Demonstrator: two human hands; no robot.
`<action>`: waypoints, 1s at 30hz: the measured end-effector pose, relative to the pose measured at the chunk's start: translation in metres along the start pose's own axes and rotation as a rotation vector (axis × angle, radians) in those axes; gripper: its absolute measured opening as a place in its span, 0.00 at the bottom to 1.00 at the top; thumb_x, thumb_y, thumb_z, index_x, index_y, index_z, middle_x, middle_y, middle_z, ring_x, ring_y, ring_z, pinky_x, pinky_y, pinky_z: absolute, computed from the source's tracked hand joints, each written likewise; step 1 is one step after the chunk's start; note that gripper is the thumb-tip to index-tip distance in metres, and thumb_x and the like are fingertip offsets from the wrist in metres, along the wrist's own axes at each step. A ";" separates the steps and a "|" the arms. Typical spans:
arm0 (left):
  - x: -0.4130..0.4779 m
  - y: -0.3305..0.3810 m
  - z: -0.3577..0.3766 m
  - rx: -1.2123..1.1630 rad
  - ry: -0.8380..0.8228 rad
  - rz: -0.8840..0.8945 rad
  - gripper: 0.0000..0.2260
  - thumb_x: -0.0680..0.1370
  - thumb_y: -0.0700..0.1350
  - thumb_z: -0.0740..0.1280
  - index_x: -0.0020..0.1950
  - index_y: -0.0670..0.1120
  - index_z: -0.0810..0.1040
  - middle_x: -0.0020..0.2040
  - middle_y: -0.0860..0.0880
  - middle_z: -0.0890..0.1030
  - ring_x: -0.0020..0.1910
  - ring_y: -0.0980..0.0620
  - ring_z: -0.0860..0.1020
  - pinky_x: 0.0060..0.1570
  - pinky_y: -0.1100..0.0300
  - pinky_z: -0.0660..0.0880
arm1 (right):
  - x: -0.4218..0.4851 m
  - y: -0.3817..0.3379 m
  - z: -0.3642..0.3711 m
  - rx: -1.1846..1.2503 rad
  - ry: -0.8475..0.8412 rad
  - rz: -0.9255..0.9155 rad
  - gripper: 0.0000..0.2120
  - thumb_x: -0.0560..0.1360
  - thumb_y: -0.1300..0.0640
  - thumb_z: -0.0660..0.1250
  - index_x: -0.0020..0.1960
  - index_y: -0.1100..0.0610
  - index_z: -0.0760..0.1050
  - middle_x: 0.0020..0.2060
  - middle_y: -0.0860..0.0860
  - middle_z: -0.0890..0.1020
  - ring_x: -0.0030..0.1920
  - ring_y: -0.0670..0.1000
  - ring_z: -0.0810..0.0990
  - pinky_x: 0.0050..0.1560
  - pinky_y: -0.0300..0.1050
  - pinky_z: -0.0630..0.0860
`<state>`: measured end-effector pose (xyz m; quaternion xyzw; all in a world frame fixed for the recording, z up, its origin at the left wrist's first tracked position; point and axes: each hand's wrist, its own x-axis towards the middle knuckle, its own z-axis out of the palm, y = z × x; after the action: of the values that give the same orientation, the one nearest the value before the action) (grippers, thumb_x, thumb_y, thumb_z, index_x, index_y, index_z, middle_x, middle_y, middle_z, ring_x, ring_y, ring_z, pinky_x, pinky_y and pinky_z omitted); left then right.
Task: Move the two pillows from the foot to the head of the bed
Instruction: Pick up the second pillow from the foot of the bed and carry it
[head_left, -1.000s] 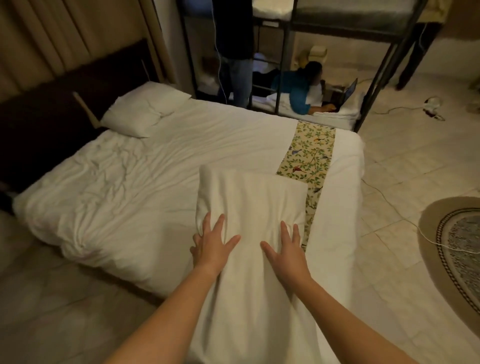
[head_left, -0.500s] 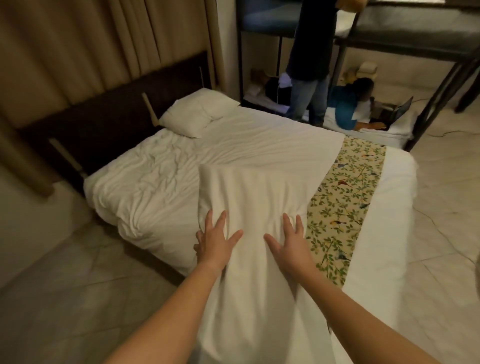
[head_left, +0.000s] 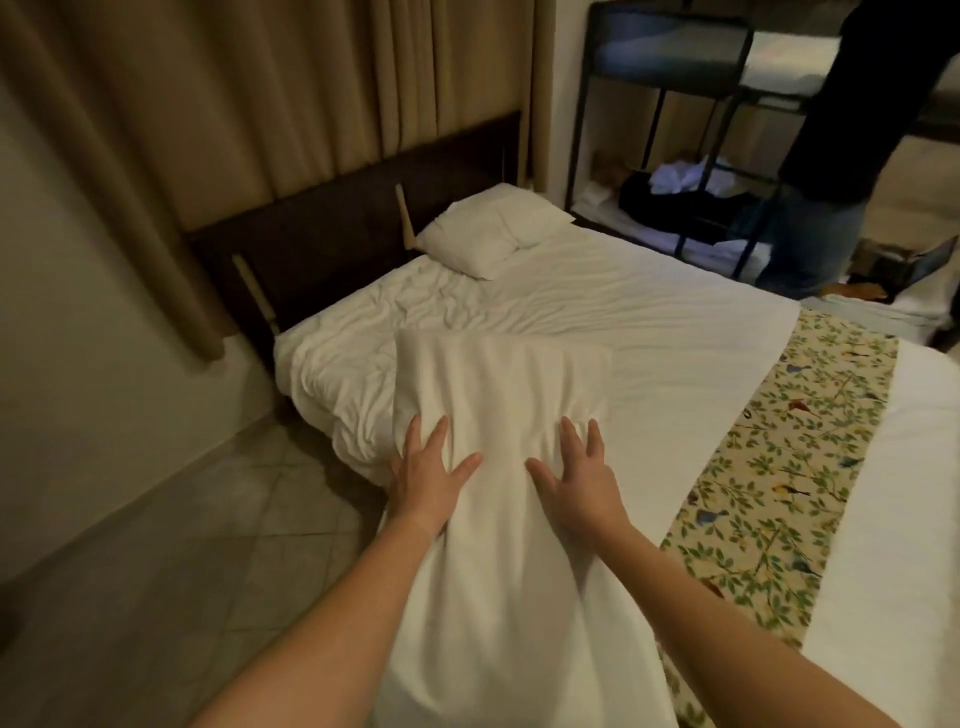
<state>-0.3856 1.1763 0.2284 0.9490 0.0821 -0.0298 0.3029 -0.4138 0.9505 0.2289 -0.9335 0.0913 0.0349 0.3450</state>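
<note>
A long white pillow (head_left: 498, 395) is held up in front of me, lengthwise, over the near side of the bed (head_left: 649, 332). My left hand (head_left: 426, 478) grips its left side and my right hand (head_left: 579, 475) its right side, fingers spread on top and the rest hidden under the fabric. A second white pillow (head_left: 493, 228) lies at the head of the bed on the far side, against the dark headboard (head_left: 332, 228). The near half of the bed's head shows only crumpled white sheet.
A floral bed runner (head_left: 789, 457) crosses the foot of the bed on the right. Beige curtains (head_left: 260, 104) hang behind the headboard. Tiled floor (head_left: 156, 571) lies to my left. A person in dark top and jeans (head_left: 831, 156) stands by a metal bunk bed (head_left: 675, 130) at the back right.
I have moved along the bed's side towards its head, carrying the pillow in both hands. The headboard and the far pillow are now closer and more central. My grip is unchanged.
</note>
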 end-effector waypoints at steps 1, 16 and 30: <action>0.005 -0.011 -0.007 -0.011 -0.001 -0.007 0.37 0.77 0.69 0.68 0.83 0.62 0.61 0.86 0.53 0.51 0.77 0.34 0.62 0.74 0.43 0.64 | 0.003 -0.011 0.008 -0.001 -0.002 -0.007 0.41 0.78 0.30 0.63 0.85 0.43 0.52 0.86 0.51 0.45 0.72 0.69 0.74 0.72 0.63 0.72; 0.092 -0.128 -0.083 -0.038 0.071 -0.086 0.37 0.76 0.73 0.65 0.82 0.63 0.62 0.85 0.51 0.52 0.78 0.35 0.62 0.76 0.38 0.63 | 0.071 -0.136 0.098 -0.016 -0.057 -0.102 0.41 0.78 0.32 0.64 0.85 0.43 0.53 0.86 0.53 0.47 0.71 0.67 0.76 0.71 0.61 0.73; 0.203 -0.159 -0.127 0.025 0.181 -0.212 0.36 0.78 0.70 0.66 0.83 0.60 0.64 0.85 0.50 0.54 0.77 0.36 0.64 0.76 0.46 0.61 | 0.200 -0.210 0.150 0.017 -0.179 -0.209 0.40 0.80 0.34 0.65 0.85 0.46 0.54 0.85 0.56 0.49 0.74 0.68 0.72 0.73 0.61 0.71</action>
<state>-0.2122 1.4054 0.2197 0.9375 0.2087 0.0227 0.2774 -0.1772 1.1753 0.2229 -0.9282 -0.0370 0.0811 0.3613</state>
